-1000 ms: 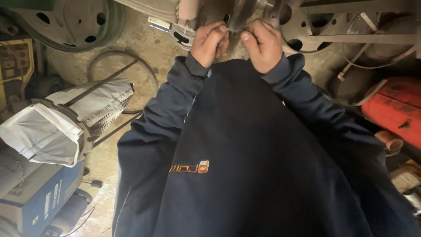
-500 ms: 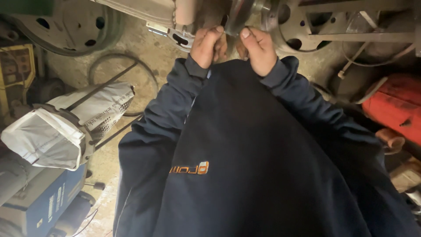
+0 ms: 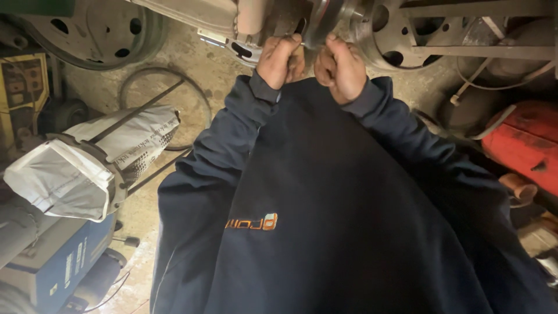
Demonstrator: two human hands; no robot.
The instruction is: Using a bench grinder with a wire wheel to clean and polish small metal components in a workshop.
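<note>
Both my hands are raised in front of my dark blue sweatshirt, close together at a metal machine part point(image 3: 325, 20) near the top of the view. My left hand point(image 3: 279, 61) has its fingers curled against the part's lower edge beside a pale tube point(image 3: 251, 17). My right hand point(image 3: 343, 68) is clenched with its fingertips pressed on a round grey disc-like piece of the same part. What lies between the fingers is hidden by the knuckles.
A white sack point(image 3: 87, 163) in a metal frame stands at the left above a blue box-shaped machine point(image 3: 64, 267). A wheel rim point(image 3: 87, 29) lies top left, a red tank point(image 3: 523, 145) at right, a hoop point(image 3: 163, 104) on the concrete floor.
Both hands have shifted a little higher and closer together against the metal part. The view has tilted slightly; the sack and rim have slid in the picture.
</note>
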